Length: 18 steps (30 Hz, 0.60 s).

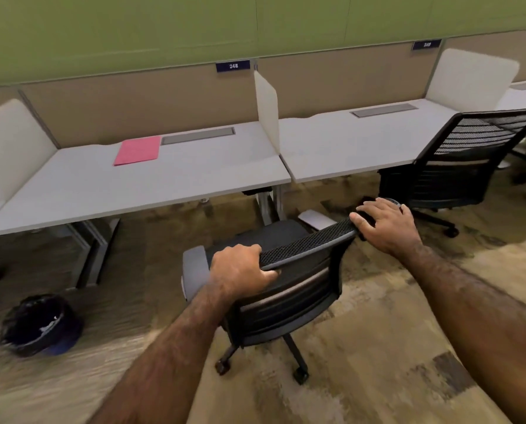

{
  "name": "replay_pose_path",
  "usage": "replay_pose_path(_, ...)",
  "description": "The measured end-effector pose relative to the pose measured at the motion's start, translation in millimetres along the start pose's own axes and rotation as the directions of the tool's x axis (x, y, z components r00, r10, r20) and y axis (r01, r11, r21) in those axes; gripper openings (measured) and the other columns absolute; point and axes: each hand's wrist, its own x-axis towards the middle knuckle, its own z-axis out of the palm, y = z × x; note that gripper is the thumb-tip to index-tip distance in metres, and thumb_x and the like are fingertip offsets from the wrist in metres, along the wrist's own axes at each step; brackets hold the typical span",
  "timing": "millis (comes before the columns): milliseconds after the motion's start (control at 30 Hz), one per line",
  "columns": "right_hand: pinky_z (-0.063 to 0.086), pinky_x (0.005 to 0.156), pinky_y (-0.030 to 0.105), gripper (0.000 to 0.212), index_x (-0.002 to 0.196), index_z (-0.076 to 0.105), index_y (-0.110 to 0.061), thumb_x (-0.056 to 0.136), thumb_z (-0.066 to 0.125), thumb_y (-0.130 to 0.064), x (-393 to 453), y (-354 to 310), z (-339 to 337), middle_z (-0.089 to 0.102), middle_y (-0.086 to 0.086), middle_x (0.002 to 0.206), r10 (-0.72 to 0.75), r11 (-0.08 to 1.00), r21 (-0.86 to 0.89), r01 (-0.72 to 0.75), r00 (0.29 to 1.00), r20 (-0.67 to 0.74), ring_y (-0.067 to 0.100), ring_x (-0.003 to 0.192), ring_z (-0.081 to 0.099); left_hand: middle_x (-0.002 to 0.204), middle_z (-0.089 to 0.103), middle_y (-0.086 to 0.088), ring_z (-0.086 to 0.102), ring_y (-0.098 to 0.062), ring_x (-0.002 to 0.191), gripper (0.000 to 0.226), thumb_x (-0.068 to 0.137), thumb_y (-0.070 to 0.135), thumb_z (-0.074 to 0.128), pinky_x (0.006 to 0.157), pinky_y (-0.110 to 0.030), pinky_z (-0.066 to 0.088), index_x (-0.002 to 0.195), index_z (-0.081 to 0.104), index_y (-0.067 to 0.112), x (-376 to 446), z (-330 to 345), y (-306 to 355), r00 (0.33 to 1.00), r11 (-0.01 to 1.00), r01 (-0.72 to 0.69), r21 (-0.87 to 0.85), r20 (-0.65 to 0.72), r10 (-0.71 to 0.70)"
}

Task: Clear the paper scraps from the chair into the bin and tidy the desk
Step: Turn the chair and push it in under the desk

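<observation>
A black mesh office chair [298,289] stands on the carpet in front of me, its back toward me. My left hand [240,272] is closed around the left end of the backrest's top edge. My right hand [384,223] lies over the right end of that edge, fingers draped across it. The seat [274,232] shows dark, with no scraps visible on the part I can see. A black bin [40,324] with a dark liner sits on the floor at the left, white scraps inside. A pink folder [137,150] lies on the white desk [170,182].
A second black mesh chair [457,160] stands at the neighbouring desk on the right. White dividers [266,105] separate the desk places. A white sheet [315,218] lies on the floor beyond the chair. Desk legs [93,252] stand between the bin and the chair.
</observation>
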Motion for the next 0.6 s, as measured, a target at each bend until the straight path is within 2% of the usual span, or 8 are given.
replay_pose_path(100,0.037,0.104,0.046,0.068,0.103,0.071,-0.027,0.083,0.027,-0.075,-6,-7,3,0.067,-0.003,0.116,-0.061,0.996,0.054,0.066,0.994,-0.087,0.019,0.120,0.051,0.083,0.067,0.014,0.061,-0.009,0.076,0.059,0.058,0.077,0.049,0.071,-0.032,0.055,0.098,0.062,0.035,-16,-3,-27,0.997,0.998,0.054,-0.037,-0.057,-0.056)
replay_pose_path(233,0.052,0.079,0.038,0.068,0.092,0.073,-0.032,0.078,0.030,-0.083,-14,-26,-2,0.070,-0.005,0.098,-0.002,0.994,0.108,0.005,0.999,-0.035,0.019,0.098,0.061,0.077,0.067,0.017,0.061,-0.005,0.072,0.063,0.052,0.077,0.054,0.068,-0.029,0.056,0.096,0.068,0.034,-29,-7,-60,0.988,0.996,0.081,-0.037,-0.128,-0.085)
replay_pose_path(300,0.047,0.067,0.033,0.070,0.090,0.073,-0.035,0.075,0.028,-0.087,-21,-40,-2,0.071,-0.004,0.088,0.029,0.996,0.081,-0.024,0.998,-0.062,0.022,0.086,0.064,0.074,0.066,0.018,0.060,-0.003,0.069,0.067,0.050,0.083,0.053,0.065,-0.027,0.055,0.094,0.069,0.035,-35,-8,-74,0.988,0.996,0.079,-0.029,-0.133,-0.082)
replay_pose_path(367,0.041,0.062,0.031,0.074,0.089,0.073,-0.037,0.073,0.024,-0.090,-31,-57,-3,0.070,-0.004,0.082,0.038,0.999,0.037,-0.035,0.994,-0.100,0.024,0.081,0.064,0.067,0.062,0.021,0.056,0.001,0.063,0.069,0.048,0.089,0.050,0.056,-0.021,0.048,0.087,0.068,0.035,-42,-9,-88,0.987,0.997,0.069,-0.022,-0.145,-0.072)
replay_pose_path(467,0.040,0.062,0.031,0.080,0.090,0.072,-0.038,0.072,0.016,-0.092,-45,-82,-2,0.068,-0.005,0.076,0.044,0.999,-0.008,-0.045,0.994,-0.103,0.022,0.076,0.062,0.059,0.057,0.022,0.050,0.005,0.056,0.073,0.046,0.096,0.045,0.048,-0.016,0.036,0.078,0.067,0.034,-56,-12,-109,0.984,0.998,0.058,-0.015,-0.169,-0.060)
replay_pose_path(600,0.040,0.066,0.032,0.088,0.096,0.071,-0.038,0.070,0.009,-0.095,-65,-116,-1,0.068,-0.009,0.079,0.030,0.999,-0.028,-0.032,0.998,-0.055,0.016,0.074,0.056,0.054,0.055,0.023,0.048,0.008,0.050,0.078,0.042,0.104,0.036,0.045,-0.015,0.034,0.073,0.063,0.037,-80,-16,-137,0.979,0.998,0.055,0.002,-0.199,-0.054)
